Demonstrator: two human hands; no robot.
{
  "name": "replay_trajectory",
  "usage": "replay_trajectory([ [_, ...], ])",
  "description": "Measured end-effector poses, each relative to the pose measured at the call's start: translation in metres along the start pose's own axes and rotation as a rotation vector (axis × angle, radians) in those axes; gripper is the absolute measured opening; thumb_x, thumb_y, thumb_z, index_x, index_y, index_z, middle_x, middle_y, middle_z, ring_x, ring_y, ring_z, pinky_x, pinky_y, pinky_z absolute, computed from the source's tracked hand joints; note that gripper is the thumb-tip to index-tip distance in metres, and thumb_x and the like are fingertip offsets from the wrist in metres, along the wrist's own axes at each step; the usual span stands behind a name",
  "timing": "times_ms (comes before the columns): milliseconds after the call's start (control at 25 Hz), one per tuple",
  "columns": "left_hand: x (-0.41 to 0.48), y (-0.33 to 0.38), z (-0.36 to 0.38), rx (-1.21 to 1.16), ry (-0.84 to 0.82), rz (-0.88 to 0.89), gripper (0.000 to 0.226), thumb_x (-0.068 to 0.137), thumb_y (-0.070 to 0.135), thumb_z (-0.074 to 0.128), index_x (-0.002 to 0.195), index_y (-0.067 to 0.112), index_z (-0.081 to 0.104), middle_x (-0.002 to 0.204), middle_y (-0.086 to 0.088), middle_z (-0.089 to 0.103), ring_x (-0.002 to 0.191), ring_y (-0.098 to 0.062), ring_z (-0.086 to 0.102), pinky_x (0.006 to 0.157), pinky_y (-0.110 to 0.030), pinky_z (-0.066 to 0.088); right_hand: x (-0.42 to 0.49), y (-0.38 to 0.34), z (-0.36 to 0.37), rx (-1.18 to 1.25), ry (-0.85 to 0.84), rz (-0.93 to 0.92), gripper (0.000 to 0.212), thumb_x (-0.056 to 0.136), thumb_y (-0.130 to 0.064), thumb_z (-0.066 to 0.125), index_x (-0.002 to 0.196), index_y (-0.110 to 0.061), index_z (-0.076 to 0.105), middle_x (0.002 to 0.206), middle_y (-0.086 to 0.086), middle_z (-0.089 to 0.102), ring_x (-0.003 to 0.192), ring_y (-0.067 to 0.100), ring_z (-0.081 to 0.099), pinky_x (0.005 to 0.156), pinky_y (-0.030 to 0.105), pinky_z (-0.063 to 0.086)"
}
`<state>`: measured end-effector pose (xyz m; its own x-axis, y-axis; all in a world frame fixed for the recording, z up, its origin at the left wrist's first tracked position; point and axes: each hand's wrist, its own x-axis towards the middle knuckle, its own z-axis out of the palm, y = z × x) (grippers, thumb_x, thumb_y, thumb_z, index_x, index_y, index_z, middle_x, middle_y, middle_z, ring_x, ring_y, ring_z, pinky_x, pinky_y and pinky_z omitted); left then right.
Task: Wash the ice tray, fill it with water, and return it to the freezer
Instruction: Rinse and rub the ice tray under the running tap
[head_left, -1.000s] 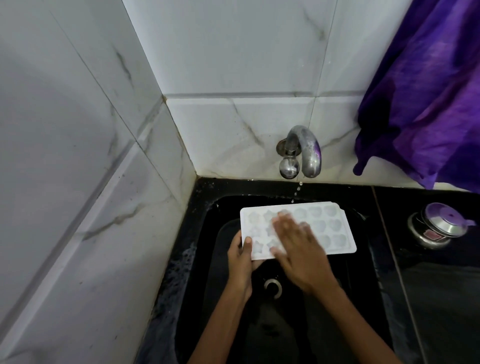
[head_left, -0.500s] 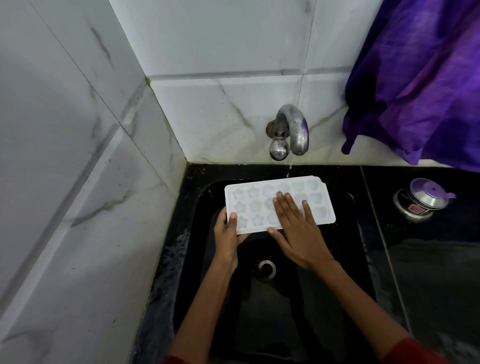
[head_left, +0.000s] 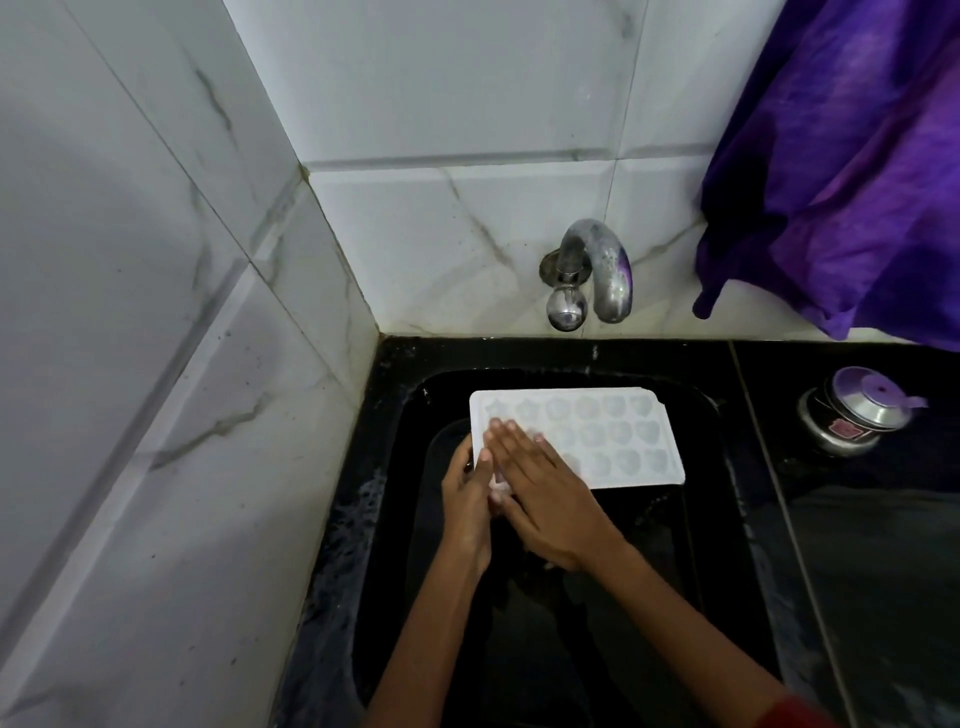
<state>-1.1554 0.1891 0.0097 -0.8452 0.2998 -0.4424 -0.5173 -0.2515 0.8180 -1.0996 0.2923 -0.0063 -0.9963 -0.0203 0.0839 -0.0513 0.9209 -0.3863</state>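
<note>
While the white ice tray (head_left: 608, 441) is held over the black sink (head_left: 400, 374), below the steel tap (head_left: 605, 270) at twelve o'clock, the left hand (head_left: 467, 493) grips its nine o'clock end, thumb on top. The right hand (head_left: 545, 493) lies flat on the tray's cups at that end, fingers straight and together. At three o'clock, a steel container (head_left: 852, 415) sits on the counter.

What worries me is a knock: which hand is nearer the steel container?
Right. The right hand lies on the ice tray, left of the steel container; the left hand grips the tray's left edge, farther off.
</note>
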Motion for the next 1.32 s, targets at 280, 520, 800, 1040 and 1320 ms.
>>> replay_trajectory([
  [280, -0.016, 0.004, -0.016, -0.166, 0.004, -0.110, 0.031, 0.096, 0.013, 0.051, 0.126, 0.013, 0.055, 0.117, -0.010, 0.068, 0.102, -0.023, 0.068, 0.071, -0.032, 0.060, -0.049, 0.077, -0.013, -0.022, 0.039, 0.551, 0.088, 0.083, -0.071, -0.011, 0.153, -0.018, 0.003, 0.160, -0.003, -0.006, 0.145, 0.009, -0.014, 0.117, 0.037, -0.013],
  [520, -0.006, 0.006, -0.001, -0.229, -0.088, -0.173, 0.024, 0.096, 0.013, 0.048, 0.117, 0.013, 0.060, 0.107, -0.008, 0.072, 0.091, -0.016, 0.071, 0.065, -0.026, 0.059, -0.003, -0.001, -0.007, -0.049, 0.040, 0.063, 0.060, 0.098, -0.045, 0.016, 0.152, -0.019, 0.013, 0.159, -0.004, 0.002, 0.147, 0.010, -0.001, 0.118, 0.034, -0.001],
  [800, 0.010, 0.009, 0.001, -0.201, -0.085, -0.190, 0.032, 0.097, 0.014, 0.048, 0.128, 0.007, 0.052, 0.115, -0.012, 0.067, 0.091, -0.020, 0.072, 0.070, -0.034, 0.061, -0.003, 0.104, -0.026, -0.065, 0.045, 0.686, 0.089, 0.083, -0.065, -0.001, 0.152, -0.009, 0.003, 0.160, 0.009, -0.005, 0.147, 0.022, -0.010, 0.114, 0.048, -0.013],
  [1040, 0.015, 0.012, 0.006, -0.221, -0.115, -0.230, 0.027, 0.097, 0.009, 0.047, 0.122, 0.010, 0.056, 0.099, -0.006, 0.072, 0.081, -0.014, 0.072, 0.062, -0.028, 0.060, 0.034, 0.019, -0.005, 0.001, -0.017, 0.074, 0.065, 0.095, -0.048, 0.003, 0.152, -0.018, 0.003, 0.160, -0.002, -0.003, 0.145, 0.009, -0.011, 0.120, 0.042, 0.001],
  [1320, 0.014, 0.007, 0.001, -0.189, -0.135, -0.234, 0.026, 0.096, 0.011, 0.047, 0.119, 0.012, 0.059, 0.107, -0.008, 0.071, 0.089, -0.016, 0.071, 0.069, -0.030, 0.060, 0.028, 0.021, -0.004, -0.041, -0.061, 0.131, 0.068, 0.093, -0.049, 0.005, 0.152, -0.015, -0.001, 0.158, -0.002, -0.009, 0.146, 0.012, -0.011, 0.118, 0.040, -0.007],
])
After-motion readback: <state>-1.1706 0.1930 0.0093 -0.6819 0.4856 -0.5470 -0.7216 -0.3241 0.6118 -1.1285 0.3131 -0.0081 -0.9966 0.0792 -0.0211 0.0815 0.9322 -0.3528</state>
